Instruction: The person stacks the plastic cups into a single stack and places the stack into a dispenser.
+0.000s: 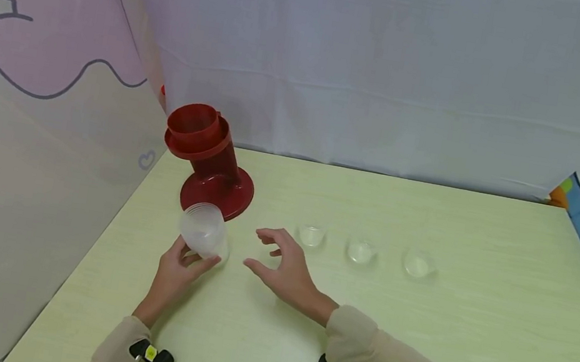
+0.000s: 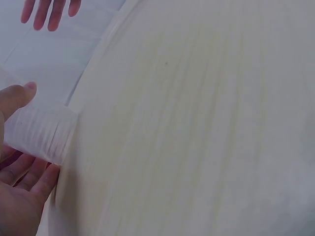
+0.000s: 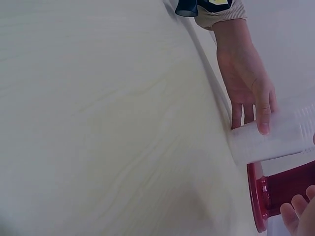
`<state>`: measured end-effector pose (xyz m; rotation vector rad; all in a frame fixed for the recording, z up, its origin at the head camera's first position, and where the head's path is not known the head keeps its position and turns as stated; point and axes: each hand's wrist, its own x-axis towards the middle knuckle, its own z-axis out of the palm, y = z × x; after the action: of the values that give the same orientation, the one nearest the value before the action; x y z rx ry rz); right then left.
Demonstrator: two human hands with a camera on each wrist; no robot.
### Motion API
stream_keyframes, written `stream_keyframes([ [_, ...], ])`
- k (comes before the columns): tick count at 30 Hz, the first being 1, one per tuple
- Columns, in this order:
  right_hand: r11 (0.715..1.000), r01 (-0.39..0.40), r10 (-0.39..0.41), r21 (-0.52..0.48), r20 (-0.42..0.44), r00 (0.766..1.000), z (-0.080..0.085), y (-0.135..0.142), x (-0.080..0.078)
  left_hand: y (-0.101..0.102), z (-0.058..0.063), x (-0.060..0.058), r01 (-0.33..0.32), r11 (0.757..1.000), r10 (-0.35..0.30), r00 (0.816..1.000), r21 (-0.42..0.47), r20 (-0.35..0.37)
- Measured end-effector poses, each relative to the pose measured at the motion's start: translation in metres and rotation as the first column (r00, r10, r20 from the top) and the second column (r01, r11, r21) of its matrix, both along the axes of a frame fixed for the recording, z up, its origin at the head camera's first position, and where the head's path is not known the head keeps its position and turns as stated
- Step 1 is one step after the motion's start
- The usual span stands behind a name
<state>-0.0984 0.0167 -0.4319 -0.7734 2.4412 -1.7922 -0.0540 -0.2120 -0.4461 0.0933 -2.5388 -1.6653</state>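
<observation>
My left hand (image 1: pixel 177 274) grips a stack of nested clear plastic cups (image 1: pixel 204 232), thumb on one side and fingers on the other. The stack is tilted, its rims toward the red stand; in the left wrist view the ridged end of the stack (image 2: pixel 42 130) shows between thumb and fingers. To the right of the stack my right hand (image 1: pixel 288 269) hovers with nothing in it, thumb and fingers spread apart. Beyond it three small clear cups stand in a row: one left (image 1: pixel 311 235), one middle (image 1: pixel 361 251) and one right (image 1: pixel 418 263).
A dark red stand (image 1: pixel 213 175) with a round base and a wide cylindrical top is at the table's back left, just behind the stack. The pale wooden table (image 1: pixel 481 338) meets a white curtain (image 1: pixel 375 74) at its far edge. A patterned cloth (image 1: pixel 51 105) lines the left side.
</observation>
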Motion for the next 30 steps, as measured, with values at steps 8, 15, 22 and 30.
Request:
stream_keyframes([
  [8, 1.000, 0.015, -0.014, -0.024, 0.003, 1.000, -0.007, 0.008, 0.003, -0.001, 0.000, -0.001, 0.003, 1.000, -0.003, 1.000, 0.010, 0.004],
  [15, 0.999, 0.024, -0.024, -0.032, 0.007, 1.000, -0.013, 0.015, 0.003, -0.001, -0.002, -0.001, 0.009, 1.000, -0.009, 1.000, 0.025, -0.008],
  [22, 0.998, 0.046, -0.045, -0.030, 0.020, 0.999, -0.015, 0.021, 0.004, -0.002, -0.004, -0.002, 0.012, 1.000, -0.012, 1.000, 0.023, -0.017],
  [30, 0.997, 0.069, -0.068, -0.036, 0.039, 0.997, -0.019, 0.027, 0.004, -0.003, -0.004, -0.003, 0.012, 1.000, -0.012, 1.000, 0.019, -0.019],
])
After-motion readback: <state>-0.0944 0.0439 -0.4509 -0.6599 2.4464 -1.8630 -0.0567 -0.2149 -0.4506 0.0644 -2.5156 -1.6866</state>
